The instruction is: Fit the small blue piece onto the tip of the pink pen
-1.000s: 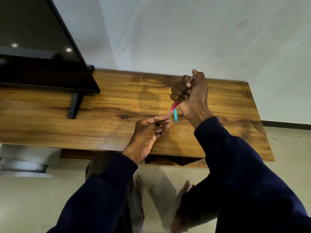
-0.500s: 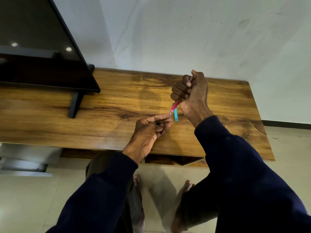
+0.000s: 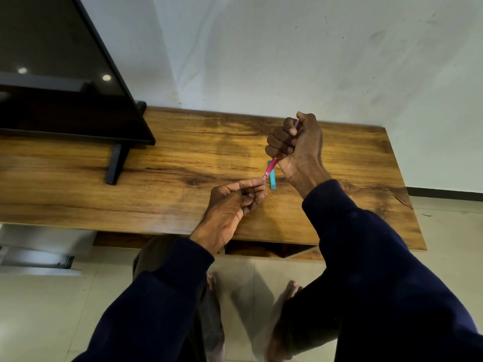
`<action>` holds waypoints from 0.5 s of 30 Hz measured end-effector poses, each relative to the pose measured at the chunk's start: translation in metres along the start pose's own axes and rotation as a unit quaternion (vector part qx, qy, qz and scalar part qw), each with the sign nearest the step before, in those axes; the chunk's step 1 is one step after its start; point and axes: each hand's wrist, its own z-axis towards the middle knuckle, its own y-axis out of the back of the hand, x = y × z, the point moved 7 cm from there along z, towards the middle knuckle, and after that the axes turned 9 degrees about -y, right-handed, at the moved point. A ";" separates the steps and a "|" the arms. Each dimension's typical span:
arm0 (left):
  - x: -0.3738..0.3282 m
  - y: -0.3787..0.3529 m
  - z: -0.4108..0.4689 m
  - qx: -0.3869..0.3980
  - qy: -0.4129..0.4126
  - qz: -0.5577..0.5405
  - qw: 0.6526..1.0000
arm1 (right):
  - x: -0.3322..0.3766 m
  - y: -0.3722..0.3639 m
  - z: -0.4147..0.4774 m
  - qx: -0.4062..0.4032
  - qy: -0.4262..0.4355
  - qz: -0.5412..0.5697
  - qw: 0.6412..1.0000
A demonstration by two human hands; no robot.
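Currently: one pink pen (image 3: 271,167), one teal cap (image 3: 272,180), two hands. Right hand (image 3: 298,147) fisted round the pen barrel, raised above the table (image 3: 183,163) mid-area, tip angled down-left. Left hand (image 3: 235,199) lower, fingers curled together, fingertips pinched at the pen tip. Cap flat on the table just beside the tip, toward the right edge. One TV (image 3: 60,74) at far left.

Pink pen (image 3: 270,167) in right hand (image 3: 298,145)
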 end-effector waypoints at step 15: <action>0.003 0.001 0.002 -0.004 0.004 0.014 1.000 | -0.001 0.003 0.000 -0.002 -0.002 0.008 1.000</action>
